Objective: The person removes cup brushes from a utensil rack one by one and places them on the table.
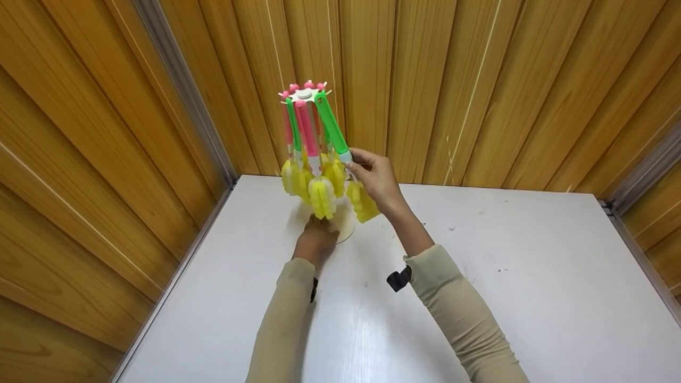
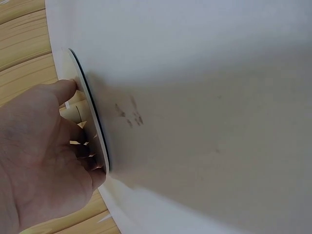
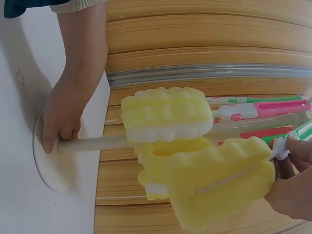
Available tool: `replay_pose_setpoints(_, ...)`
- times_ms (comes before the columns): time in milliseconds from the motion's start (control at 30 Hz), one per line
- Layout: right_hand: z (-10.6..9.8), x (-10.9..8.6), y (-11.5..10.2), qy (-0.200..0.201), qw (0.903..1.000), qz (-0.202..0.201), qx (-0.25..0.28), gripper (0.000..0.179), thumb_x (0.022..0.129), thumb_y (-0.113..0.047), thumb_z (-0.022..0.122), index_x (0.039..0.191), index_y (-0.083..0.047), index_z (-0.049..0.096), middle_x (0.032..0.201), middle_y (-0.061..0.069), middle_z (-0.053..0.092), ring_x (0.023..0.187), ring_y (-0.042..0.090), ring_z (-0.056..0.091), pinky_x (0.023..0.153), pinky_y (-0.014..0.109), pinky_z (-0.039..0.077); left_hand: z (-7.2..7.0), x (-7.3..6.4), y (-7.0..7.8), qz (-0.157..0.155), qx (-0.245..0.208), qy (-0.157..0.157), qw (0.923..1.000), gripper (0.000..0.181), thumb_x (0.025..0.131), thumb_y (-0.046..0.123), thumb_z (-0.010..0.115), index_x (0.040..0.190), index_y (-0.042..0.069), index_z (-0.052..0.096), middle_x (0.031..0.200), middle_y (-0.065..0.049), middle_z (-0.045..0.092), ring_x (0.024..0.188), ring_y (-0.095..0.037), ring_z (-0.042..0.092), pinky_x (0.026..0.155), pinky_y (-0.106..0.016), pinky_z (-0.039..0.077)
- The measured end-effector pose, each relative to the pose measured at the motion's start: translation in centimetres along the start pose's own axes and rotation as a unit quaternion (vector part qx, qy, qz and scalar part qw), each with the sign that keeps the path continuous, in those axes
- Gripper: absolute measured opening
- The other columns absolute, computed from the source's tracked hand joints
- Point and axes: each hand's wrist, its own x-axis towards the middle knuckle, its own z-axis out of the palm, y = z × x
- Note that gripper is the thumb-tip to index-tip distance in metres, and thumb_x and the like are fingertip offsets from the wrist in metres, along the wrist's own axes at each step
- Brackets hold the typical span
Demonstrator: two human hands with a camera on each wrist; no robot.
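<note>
A rotating rack holds several sponge bottle brushes with pink (image 1: 307, 130) and green handles, their yellow-and-white sponge heads (image 1: 322, 197) hanging down. My right hand (image 1: 375, 175) pinches one green-handled sponge brush (image 1: 331, 125) at its pale neck. That brush tilts outward from the rack, its top still at the white hook ring (image 1: 304, 96). In the right wrist view its yellow sponge head (image 3: 219, 180) is close to the camera. Low down, my left hand (image 1: 317, 239) presses its fingers on the rack's round base (image 3: 51, 173), around the pale pole (image 3: 95, 143).
The rack stands on a white table (image 1: 452, 298) near its back edge. Wood-patterned panels (image 1: 425, 90) rise behind and at the sides, with metal trim (image 1: 186, 80) at the left corner. Small dark marks (image 2: 129, 114) spot the tabletop.
</note>
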Motion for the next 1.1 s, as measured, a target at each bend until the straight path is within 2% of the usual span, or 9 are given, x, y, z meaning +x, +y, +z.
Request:
replay_pose_setpoints(100,-0.1,-0.2,0.0,-0.005,1.0,-0.004,0.004,0.03,0.101,-0.011,0.064,0.13,-0.006,0.069,0.117,0.013,0.07,0.101,0.02,0.062,0.087,0.031,0.055,0.0,-0.1,0.1,-0.001,0.005,0.004,1.0,0.073,0.106,0.039,0.053,0.162,0.005,0.021,0.167,-0.019,0.018,0.154,-0.033,0.02,0.123,-0.045,0.022)
replay_pose_setpoints(300,-0.3,-0.7,-0.3,-0.021,0.9993,-0.028,0.016,0.032,0.102,-0.01,0.063,0.133,-0.004,0.066,0.12,0.013,0.069,0.106,0.021,0.063,0.093,0.034,0.053,0.1,-0.5,0.2,-0.033,-0.037,0.01,0.9987,0.073,0.104,0.039,0.057,0.162,0.01,0.024,0.167,-0.011,0.022,0.152,-0.028,0.025,0.122,-0.046,0.025)
replay_pose_setpoints(500,-0.8,-1.1,-0.5,-0.008,1.0,-0.004,-0.002,0.032,0.099,-0.014,0.067,0.131,-0.008,0.069,0.116,0.009,0.071,0.103,0.02,0.064,0.087,0.029,0.055,0.2,-0.7,0.4,-0.062,-0.065,0.011,0.9959,0.075,0.103,0.04,0.059,0.163,0.015,0.022,0.168,-0.005,0.022,0.152,-0.027,0.027,0.122,-0.048,0.026)
replay_pose_setpoints(633,-1.3,-1.3,-0.1,-0.004,1.0,0.005,0.005,0.033,0.099,-0.013,0.068,0.131,-0.007,0.069,0.115,0.01,0.072,0.103,0.02,0.065,0.088,0.029,0.057,0.1,-0.8,0.5,-0.053,-0.056,0.01,0.9969,0.074,0.103,0.039,0.058,0.163,0.014,0.023,0.168,-0.008,0.02,0.152,-0.028,0.025,0.122,-0.048,0.025)
replay_pose_setpoints(833,-2.5,-2.0,0.8,0.004,0.9998,-0.01,0.018,0.032,0.098,-0.011,0.069,0.129,-0.004,0.069,0.114,0.013,0.072,0.104,0.02,0.067,0.09,0.031,0.057,-0.1,-1.0,0.5,-0.027,-0.033,0.02,0.9989,0.07,0.104,0.038,0.056,0.161,0.01,0.027,0.166,-0.013,0.024,0.151,-0.03,0.027,0.121,-0.048,0.027)
replay_pose_setpoints(967,-3.1,-2.5,1.3,0.013,0.9998,-0.014,0.01,0.033,0.098,-0.011,0.069,0.13,-0.004,0.069,0.113,0.014,0.073,0.102,0.02,0.068,0.088,0.03,0.057,-0.2,-0.9,0.5,-0.013,-0.029,0.027,0.9991,0.068,0.104,0.036,0.057,0.16,0.009,0.03,0.163,-0.014,0.03,0.149,-0.031,0.032,0.12,-0.048,0.029)
replay_pose_setpoints(1100,-3.6,-3.0,1.8,0.023,0.9997,-0.007,0.002,0.033,0.097,-0.012,0.07,0.129,-0.004,0.069,0.111,0.014,0.072,0.1,0.021,0.068,0.087,0.029,0.058,-0.2,-0.7,0.4,-0.003,-0.02,0.025,0.9995,0.069,0.104,0.036,0.057,0.16,0.007,0.029,0.163,-0.017,0.029,0.149,-0.033,0.031,0.12,-0.049,0.029)
